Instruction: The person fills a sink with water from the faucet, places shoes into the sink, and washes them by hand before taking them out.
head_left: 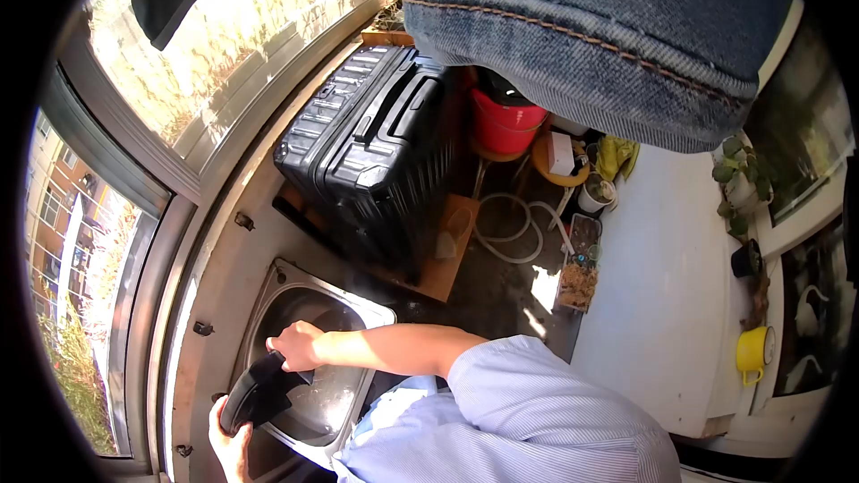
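Note:
A black shoe (253, 394), with a rounded dark edge like a sole, is held tilted over the left side of a metal sink (365, 376). My left hand (230, 440) grips its lower end, thumb and fingers around the edge. Curled fingers of my right hand (297, 346) close on the upper end of the shoe. Whether anything small is also inside that hand is hidden. Wet, shiny metal shows in the sink basin beneath.
A black suitcase (376, 143) stands beyond the sink on a wooden board (447, 259). Past it are a red bucket (506, 121), a coiled hose (510, 233) and a clear box (580, 268). Jeans (591, 45) hang overhead. Windows line the left; a yellow pot (754, 351) hangs right.

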`<state>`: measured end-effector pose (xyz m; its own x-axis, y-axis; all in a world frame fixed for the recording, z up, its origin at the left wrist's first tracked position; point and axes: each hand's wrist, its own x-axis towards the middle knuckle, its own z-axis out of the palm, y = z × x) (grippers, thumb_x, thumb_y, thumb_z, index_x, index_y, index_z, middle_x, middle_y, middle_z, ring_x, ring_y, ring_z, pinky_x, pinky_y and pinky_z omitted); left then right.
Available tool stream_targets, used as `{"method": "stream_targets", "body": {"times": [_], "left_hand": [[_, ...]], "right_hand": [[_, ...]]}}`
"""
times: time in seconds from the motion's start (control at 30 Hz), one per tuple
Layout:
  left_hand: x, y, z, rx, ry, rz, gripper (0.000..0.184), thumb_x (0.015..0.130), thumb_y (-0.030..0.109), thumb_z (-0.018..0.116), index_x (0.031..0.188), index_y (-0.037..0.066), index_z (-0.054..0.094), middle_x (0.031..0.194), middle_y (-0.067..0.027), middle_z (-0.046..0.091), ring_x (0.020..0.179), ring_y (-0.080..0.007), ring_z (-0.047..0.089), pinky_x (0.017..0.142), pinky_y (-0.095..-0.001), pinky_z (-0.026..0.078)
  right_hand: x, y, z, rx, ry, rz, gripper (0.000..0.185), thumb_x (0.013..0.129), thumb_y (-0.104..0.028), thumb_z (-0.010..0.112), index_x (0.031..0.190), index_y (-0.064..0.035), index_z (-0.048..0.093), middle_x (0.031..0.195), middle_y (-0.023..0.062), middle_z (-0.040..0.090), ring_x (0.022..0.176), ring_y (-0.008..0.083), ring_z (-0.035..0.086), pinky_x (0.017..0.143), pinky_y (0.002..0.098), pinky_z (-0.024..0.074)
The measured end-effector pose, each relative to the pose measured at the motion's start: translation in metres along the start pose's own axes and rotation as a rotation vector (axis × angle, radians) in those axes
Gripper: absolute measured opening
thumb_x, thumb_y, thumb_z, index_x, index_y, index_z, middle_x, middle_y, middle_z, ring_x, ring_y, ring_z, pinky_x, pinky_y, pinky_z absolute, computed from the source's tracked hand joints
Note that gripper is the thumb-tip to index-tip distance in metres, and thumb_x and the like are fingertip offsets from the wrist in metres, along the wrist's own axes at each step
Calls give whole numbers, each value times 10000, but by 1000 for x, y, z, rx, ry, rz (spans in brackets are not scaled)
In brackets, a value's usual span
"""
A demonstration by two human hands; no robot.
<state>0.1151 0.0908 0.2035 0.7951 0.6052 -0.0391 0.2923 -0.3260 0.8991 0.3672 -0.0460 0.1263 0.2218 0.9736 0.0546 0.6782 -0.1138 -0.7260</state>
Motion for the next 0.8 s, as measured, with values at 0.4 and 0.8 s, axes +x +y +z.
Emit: {"method": "stream_targets", "body": {"times": [0.4, 0.8], "left_hand": [[13, 6, 92, 830, 736, 303, 260, 858, 161, 600, 1107, 87, 582, 922, -98, 668, 776, -264, 662, 680, -341, 512], [31, 7, 46, 285, 615, 67, 428, 737, 97, 694, 1132, 45, 539, 1045, -83, 583, 976, -191, 565, 881, -302, 445]], "right_hand": [[13, -14, 54, 493, 392, 402, 448, 725, -241, 666, 1096, -7, 578, 911, 222, 647, 878, 363, 628, 793, 410, 486], [16, 3, 26, 314, 90, 306, 549, 675, -335, 657, 1122, -23, 591, 979, 221, 639, 934, 341, 621, 836, 365, 476]]}}
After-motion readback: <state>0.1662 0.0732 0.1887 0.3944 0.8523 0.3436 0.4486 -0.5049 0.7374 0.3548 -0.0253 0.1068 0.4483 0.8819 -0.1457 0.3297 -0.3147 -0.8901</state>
